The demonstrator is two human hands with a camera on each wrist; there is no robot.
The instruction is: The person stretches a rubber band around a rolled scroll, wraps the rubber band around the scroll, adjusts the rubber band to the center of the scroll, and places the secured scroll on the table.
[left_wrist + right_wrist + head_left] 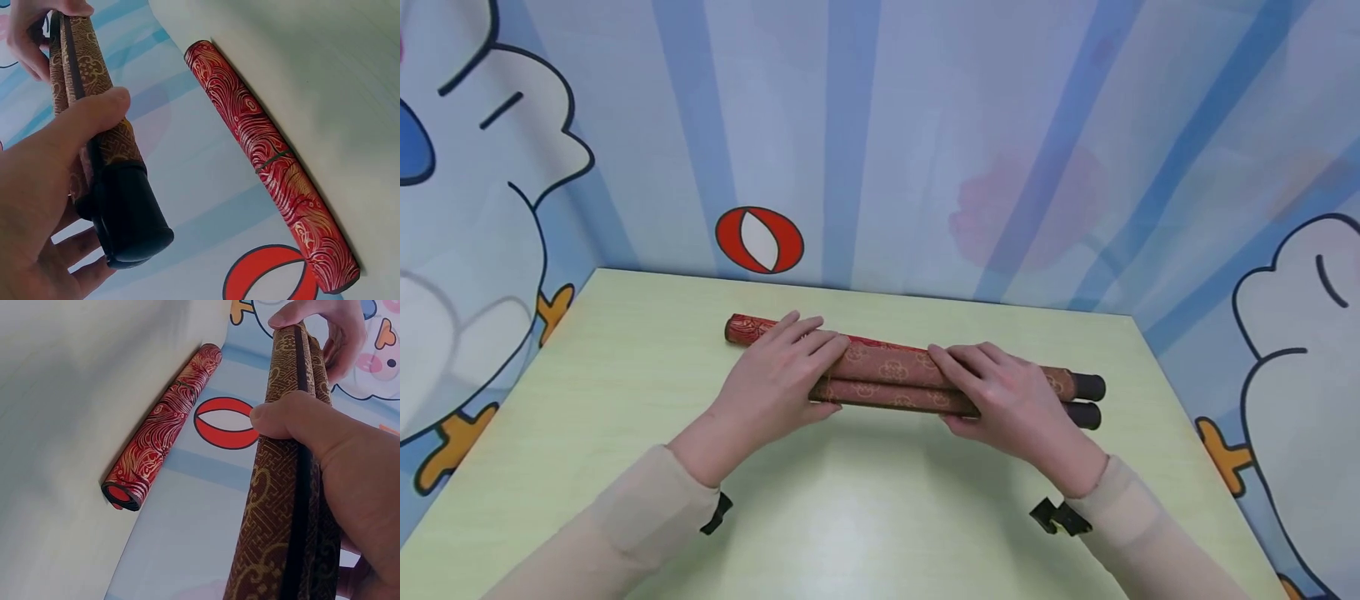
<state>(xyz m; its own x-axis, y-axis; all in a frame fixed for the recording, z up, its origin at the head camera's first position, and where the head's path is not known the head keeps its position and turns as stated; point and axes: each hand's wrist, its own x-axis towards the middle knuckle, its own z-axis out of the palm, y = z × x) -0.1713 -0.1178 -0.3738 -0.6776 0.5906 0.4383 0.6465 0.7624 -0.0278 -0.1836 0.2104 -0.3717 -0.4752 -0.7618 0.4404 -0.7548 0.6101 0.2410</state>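
Both hands hold a brown patterned scroll [891,367], rolled from both sides into two parallel rolls with black end knobs [1088,387]. It appears raised over the table, with shadow beneath. My left hand [775,379] grips it near its left end, thumb on the near side and fingers over the top. Toward the other end, my right hand [1007,396] grips it the same way. In the left wrist view, a black end knob [131,212] sticks out beside the left thumb. Behind the scroll lies a red swirl-patterned roll [165,425], mostly hidden in the head view.
The pale wooden table [865,517] ends at a blue-striped backdrop [910,167] with cartoon figures. A red and white oval [760,240] is printed on it. A thin dark band [274,161] circles the red roll.
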